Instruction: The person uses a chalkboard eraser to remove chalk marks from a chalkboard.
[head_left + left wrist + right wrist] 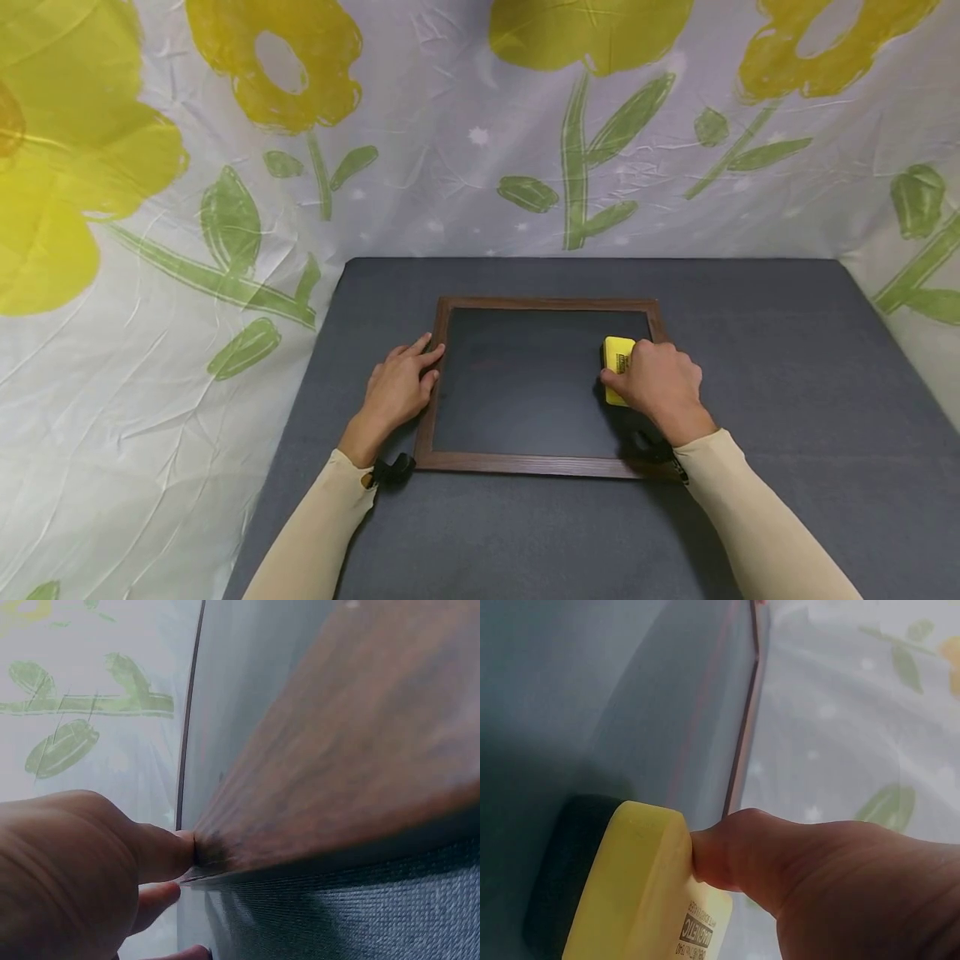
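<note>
A framed blackboard (525,392) lies flat, its brown wooden frame (540,464) around a dark surface. My right hand (663,387) grips a yellow magnetic board eraser (617,358) at the board's right side. In the right wrist view, the thumb presses the yellow body of the eraser (634,877), whose dark pad faces the board. At the left edge, my left hand (397,387) touches the frame with its fingers extended. The left wrist view shows the thumb (169,851) against the frame's side. A faint reddish streak (705,697) crosses the board.
Beneath the board is a table with a dark grey cloth (787,375). A white sheet printed with yellow flowers and green leaves (450,167) hangs behind and along the sides. A dark device (393,469) sits at the left wrist.
</note>
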Demonstrator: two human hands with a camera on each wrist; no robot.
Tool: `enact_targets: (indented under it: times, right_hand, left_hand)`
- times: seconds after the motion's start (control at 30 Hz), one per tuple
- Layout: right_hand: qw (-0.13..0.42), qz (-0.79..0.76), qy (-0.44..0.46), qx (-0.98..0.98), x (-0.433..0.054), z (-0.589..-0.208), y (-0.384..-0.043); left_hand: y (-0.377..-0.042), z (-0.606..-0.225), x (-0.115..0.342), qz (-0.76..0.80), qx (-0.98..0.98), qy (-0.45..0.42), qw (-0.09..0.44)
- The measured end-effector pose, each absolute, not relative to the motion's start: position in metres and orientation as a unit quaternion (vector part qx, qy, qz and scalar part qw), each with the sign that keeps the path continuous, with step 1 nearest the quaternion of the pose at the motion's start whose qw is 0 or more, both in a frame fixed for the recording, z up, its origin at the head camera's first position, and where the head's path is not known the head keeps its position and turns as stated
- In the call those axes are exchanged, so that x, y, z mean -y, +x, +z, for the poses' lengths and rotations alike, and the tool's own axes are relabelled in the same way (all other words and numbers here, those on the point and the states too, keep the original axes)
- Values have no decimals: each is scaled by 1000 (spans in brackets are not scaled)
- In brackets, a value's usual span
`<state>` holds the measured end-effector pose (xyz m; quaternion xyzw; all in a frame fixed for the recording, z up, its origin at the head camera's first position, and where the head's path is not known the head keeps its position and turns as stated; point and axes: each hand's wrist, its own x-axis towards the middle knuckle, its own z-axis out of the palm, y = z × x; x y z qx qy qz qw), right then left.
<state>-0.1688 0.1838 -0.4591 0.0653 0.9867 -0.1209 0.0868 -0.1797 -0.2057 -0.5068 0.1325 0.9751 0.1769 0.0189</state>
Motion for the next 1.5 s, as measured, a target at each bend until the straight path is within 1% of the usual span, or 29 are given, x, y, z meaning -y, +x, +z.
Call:
enact_targets:
  times: [0.2,0.4,0.53,0.97,1.2,1.5]
  right_hand:
    - [95,-125,69,-985,-193,-459,-167]
    - [93,-126,71,-985,-198,-458,-165]
    - [92,-124,76,-985,-198,-458,-164]
    - [57,-149,54,-986,-196,-465,-159]
    - [55,-139,51,-987,-194,-464,-160]
    - [39,-138,41,-989,-191,-465,-162]
  left_hand:
    - [-180,-507,205,174,-975,134,23]
    - [-181,-508,207,181,-971,154,9]
    - [-183,-508,207,196,-968,158,12]
    - [-187,-504,208,198,-963,181,19]
    - [-188,-508,207,242,-948,205,18]
    - [-189,-509,208,244,-945,216,24]
